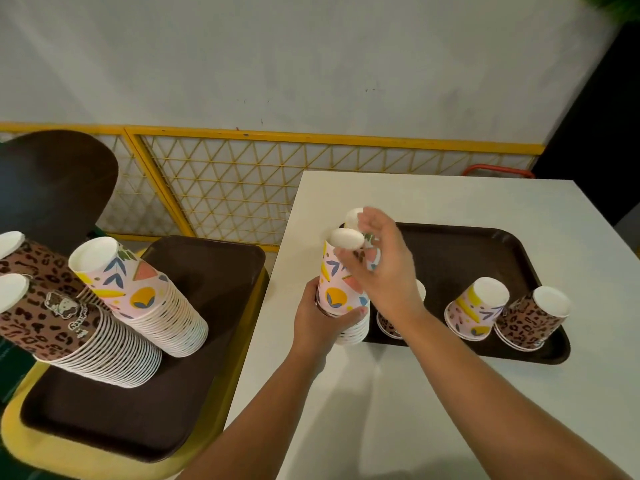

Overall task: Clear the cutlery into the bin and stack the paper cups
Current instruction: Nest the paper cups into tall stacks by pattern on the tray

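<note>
My left hand [320, 318] grips a short stack of upside-down pink fruit-print paper cups [337, 289] at the left edge of a dark brown tray [485, 244] on the white table. My right hand [381, 268] hovers over the stack's top, fingers spread and loosely bent, holding nothing. Another cup's white base [354, 216] shows behind the stack. More upside-down cups stand on the tray: a leopard one [389, 327] partly hidden by my right wrist, a fruit-print one [476, 310] and a leopard stack [531, 322]. No cutlery or bin is visible.
To the left, a second brown tray [207, 271] lies on a yellow chair seat and carries tall cup stacks: one fruit-print [145, 296] and two leopard [62, 323]. A dark chair back [52, 181] and a yellow lattice fence [242, 181] stand behind.
</note>
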